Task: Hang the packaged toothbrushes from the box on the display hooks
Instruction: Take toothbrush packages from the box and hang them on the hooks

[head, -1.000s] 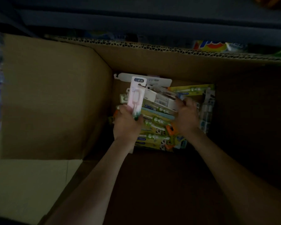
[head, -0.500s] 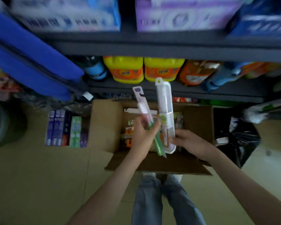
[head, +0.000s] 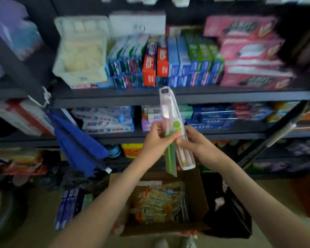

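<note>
Fingers [head: 158, 127] of the left hand [head: 155, 140] curl round a green-handled toothbrush pack [head: 170, 158]; the right hand [head: 195, 144] pinches a pink-and-white pack [head: 184, 156] touching it. Both packs stand upright before the shelves [head: 222, 95], above the open box [head: 197, 190] of spare packs [head: 159, 203] on the floor [head: 34, 203].

The box [head: 195, 194] sits on the floor [head: 43, 230], below the left hand [head: 154, 140] and right hand [head: 195, 144]; these hold apparently two packaged toothbrushes [head: 170, 115] upright before the shelves [head: 186, 94].
</note>
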Available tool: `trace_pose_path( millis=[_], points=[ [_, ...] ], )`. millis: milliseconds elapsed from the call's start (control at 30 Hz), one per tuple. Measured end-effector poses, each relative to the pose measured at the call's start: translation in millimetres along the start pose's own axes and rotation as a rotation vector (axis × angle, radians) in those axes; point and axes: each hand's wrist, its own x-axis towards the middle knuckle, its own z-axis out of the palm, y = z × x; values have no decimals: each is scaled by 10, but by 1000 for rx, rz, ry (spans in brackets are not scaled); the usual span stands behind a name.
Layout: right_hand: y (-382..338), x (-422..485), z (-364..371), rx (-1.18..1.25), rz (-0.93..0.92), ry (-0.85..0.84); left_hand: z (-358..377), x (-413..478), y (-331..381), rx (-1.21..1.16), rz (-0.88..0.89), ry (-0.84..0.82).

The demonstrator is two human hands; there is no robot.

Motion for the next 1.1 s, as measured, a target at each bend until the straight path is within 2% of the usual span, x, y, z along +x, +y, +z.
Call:
trace_pose_path(
  millis=[133, 333, 433, 700, 833, 1100],
  points=[
    [-551, -92, -85, 40, -161, 55, -85, 41, 661, 19, 140, -21],
    [-1294, -111, -217, 61, -351, 149, -158, 23, 1513, 66, 316, 64],
    [-1655, -74, -267, 50, -425, 214, -179, 54, 1900, 91, 348, 135],
    [-2369, -25, -417, -126, -597, 230, -349, 184, 2490, 271, 452, 339],
    [-2645, 53, -510, -181, -647, 293, -488, 287, 2693, 298, 463, 433],
    [-3140, 281, -366, -340, -713, 287, -735, 440, 3138, 338, 453, 587]
  ],
)
